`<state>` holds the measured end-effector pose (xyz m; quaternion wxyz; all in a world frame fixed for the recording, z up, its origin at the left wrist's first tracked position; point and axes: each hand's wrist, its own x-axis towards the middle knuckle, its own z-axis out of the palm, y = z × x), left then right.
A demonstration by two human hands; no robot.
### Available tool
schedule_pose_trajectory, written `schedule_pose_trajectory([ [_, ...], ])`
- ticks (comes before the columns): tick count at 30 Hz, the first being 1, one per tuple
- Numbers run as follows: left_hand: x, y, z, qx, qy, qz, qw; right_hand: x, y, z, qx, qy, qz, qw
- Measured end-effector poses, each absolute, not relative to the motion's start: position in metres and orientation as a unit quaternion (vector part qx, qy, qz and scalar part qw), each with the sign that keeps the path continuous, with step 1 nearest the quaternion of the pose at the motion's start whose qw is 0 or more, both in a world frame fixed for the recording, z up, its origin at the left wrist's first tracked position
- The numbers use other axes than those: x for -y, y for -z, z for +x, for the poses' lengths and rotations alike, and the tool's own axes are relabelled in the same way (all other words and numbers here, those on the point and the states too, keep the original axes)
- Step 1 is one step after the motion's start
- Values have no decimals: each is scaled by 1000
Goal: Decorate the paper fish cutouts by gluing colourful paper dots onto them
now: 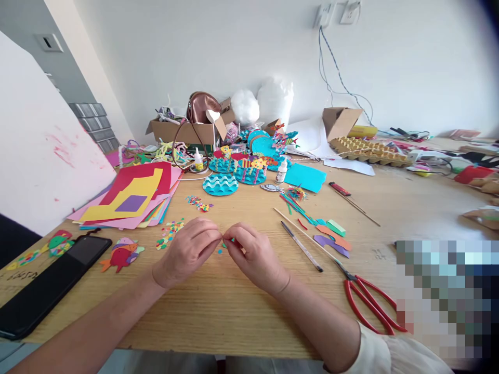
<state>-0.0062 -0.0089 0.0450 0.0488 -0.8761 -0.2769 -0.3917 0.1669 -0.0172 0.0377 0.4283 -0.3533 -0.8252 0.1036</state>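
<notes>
My left hand (189, 252) and my right hand (255, 257) rest on the wooden table (234, 311), fingertips pinched together and meeting in the middle. Between them is a tiny teal paper scrap (227, 242); both hands seem to pinch it. Small teal bits lie on the table just under the fingers. A pencil (302, 245) lies right of my right hand. A red paper fish (121, 253) lies left of my left hand.
Red-handled scissors (368, 296) lie at right, a black phone (50, 283) at left. A coloured paper stack (134, 200), confetti piles (170, 231), blue wave discs (220, 183), glue bottles (281, 170), cardboard boxes (187, 132) and an egg tray (368, 149) fill the far side.
</notes>
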Motion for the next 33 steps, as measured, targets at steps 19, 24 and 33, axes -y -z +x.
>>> schedule_pose_trajectory([
  [19, 22, -44, -8, 435, 389, -769, -261, 19, -30, 155, 780, -236, -394, 425],
  [24, 22, -44, -8, 431, 386, -753, -314, 17, -30, 156, 764, -279, -408, 415],
  [33, 21, -44, -6, 435, 383, -704, -412, 16, -27, 156, 735, -356, -391, 423],
])
